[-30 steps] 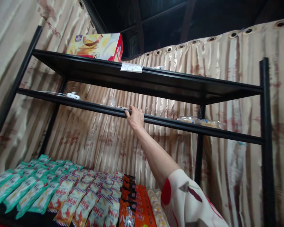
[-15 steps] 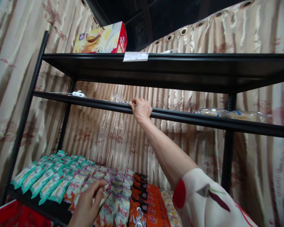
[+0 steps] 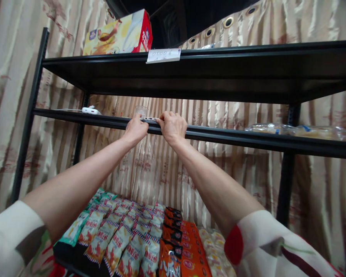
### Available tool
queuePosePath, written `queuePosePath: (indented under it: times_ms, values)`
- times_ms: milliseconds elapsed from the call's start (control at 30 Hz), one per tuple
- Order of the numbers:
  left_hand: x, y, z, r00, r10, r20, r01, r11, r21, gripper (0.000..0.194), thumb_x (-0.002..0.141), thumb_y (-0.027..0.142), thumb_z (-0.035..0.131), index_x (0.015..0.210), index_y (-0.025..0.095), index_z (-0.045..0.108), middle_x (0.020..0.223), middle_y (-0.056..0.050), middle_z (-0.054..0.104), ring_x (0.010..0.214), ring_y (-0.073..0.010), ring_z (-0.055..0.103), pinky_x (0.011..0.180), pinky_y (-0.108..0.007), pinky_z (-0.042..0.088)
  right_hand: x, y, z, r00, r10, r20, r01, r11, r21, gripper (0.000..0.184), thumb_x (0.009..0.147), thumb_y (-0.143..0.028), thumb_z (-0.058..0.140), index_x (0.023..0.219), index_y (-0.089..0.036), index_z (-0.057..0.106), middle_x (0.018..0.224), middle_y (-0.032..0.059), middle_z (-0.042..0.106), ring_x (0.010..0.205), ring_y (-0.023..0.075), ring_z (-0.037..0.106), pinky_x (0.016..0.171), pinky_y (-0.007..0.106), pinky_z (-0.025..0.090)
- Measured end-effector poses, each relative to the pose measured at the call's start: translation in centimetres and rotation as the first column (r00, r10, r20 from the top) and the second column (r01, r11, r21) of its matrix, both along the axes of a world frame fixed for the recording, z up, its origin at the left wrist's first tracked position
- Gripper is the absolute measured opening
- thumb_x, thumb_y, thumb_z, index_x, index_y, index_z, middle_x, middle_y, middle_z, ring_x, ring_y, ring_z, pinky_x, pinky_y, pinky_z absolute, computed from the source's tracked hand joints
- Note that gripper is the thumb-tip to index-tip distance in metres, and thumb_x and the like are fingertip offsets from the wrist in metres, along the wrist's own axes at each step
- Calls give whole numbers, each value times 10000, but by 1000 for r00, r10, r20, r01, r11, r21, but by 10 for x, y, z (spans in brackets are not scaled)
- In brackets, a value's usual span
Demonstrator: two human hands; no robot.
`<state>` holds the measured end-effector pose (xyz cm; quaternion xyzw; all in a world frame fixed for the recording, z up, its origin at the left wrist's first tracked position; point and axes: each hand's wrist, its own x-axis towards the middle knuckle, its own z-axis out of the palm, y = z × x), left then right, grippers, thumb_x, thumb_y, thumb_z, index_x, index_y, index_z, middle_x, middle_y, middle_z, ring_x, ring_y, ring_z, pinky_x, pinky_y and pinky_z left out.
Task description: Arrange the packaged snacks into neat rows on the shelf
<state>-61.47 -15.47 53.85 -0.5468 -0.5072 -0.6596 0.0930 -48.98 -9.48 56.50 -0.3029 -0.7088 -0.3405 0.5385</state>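
Note:
A phone (image 3: 151, 119) lies flat on the middle shelf at its front edge, its thin pale side with dark port slots facing me. At its left end, my left hand (image 3: 136, 129) is closed with thumb and fingers pinched on it. My right hand (image 3: 173, 125) grips the opposite end, fingers curled over the top. Both hands reach up to the shelf's front rail (image 3: 216, 135). Just behind my left hand stands a clear plastic cup (image 3: 141, 111), partly covered by the fingers. Most of the phone's face is hidden from this low angle.
A white charger (image 3: 90, 111) with a cable sits left on the same shelf; clear bags (image 3: 269, 128) lie right. Above are a yellow-red box (image 3: 115, 36) and a paper label (image 3: 163, 55). Below lie rows of white snack packets (image 3: 115, 234), green packets (image 3: 73, 231) and orange packets (image 3: 192, 246).
My left hand has risen from above the snack packets to the shelf and taken hold of the phone's left end. My right hand stays at the other end. The view has shifted slightly.

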Motion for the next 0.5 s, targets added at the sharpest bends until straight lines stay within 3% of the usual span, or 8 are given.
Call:
queuePosePath:
  times_ms: [100, 267, 400, 500]
  values:
    - [5, 13, 10, 995, -59, 79, 64, 996, -65, 406, 757, 102, 490, 1161, 63, 500, 800, -78, 666, 572, -122, 631, 661, -295, 529, 4, 1, -1, 1000, 6, 11, -6, 1000, -4, 178, 896, -362, 521, 883, -208, 608, 924, 72, 644, 878, 219, 529, 748, 322, 327]
    - [27, 10, 8, 974, -195, 112, 199, 980, -26, 343, 738, 85, 498, 1077, 95, 558, 877, -77, 659, 604, -105, 624, 596, -237, 519, 14, 5, 1, 996, 75, 54, -73, 997, -30, 164, 901, -310, 484, 927, -208, 611, 938, 64, 650, 909, 223, 536, 778, 331, 355]
    - [41, -6, -6, 982, -174, 73, 169, 983, 67, 275, 777, 84, 451, 1024, 123, 568, 804, -17, 642, 613, -80, 613, 650, -225, 523, 26, 4, -7, 982, 185, 29, -186, 982, 15, 235, 933, -287, 386, 988, -193, 594, 964, 58, 638, 931, 212, 538, 799, 335, 386]
    - [39, -19, -27, 984, -172, 42, 170, 984, 43, 247, 805, 75, 407, 989, 103, 570, 789, -20, 622, 631, -76, 605, 697, -260, 526, 39, -2, -30, 956, 294, -3, -294, 955, 35, 326, 963, -300, 272, 1048, -166, 558, 961, 57, 616, 925, 190, 544, 824, 349, 401]
